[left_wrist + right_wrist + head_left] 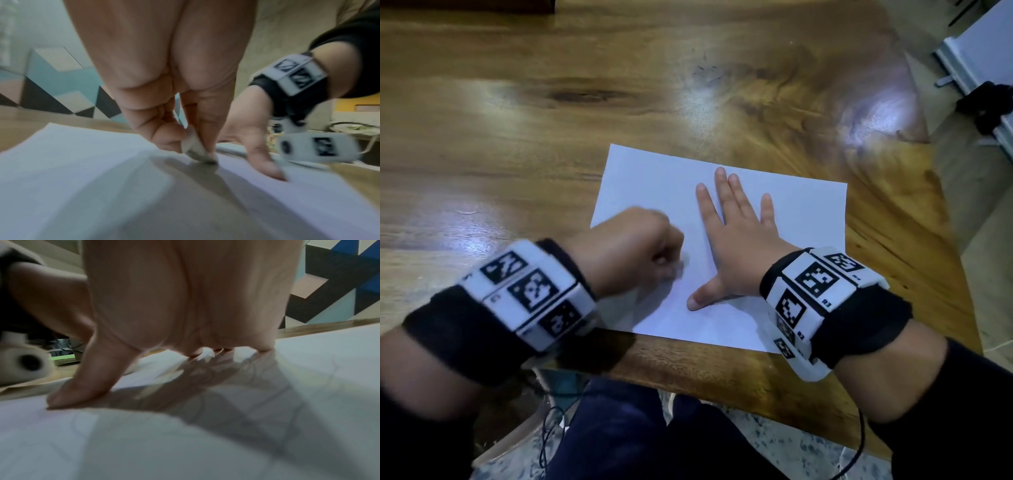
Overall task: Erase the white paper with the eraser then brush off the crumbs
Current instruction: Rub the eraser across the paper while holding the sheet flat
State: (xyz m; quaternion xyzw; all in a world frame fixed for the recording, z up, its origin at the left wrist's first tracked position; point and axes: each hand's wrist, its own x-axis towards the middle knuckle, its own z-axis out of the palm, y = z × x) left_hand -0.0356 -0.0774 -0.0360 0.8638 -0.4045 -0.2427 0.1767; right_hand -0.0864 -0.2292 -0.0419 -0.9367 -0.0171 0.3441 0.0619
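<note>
The left hand (633, 246) pinched the eraser (195, 149) between its fingers (164, 136), tip against the paper (784, 212) on the desk (551, 137); the right hand (739, 240) lay flat, fingers spread, just beside.

A glossy wooden table (524, 113) is filling most of the head view, and light is reflecting on it. Behind it, a wall (51, 81) painted with blue, black and white shapes is showing. A pale speckled floor (774, 442) is lying below.

Both hands on paper (661, 178), on table (517, 137)
</note>
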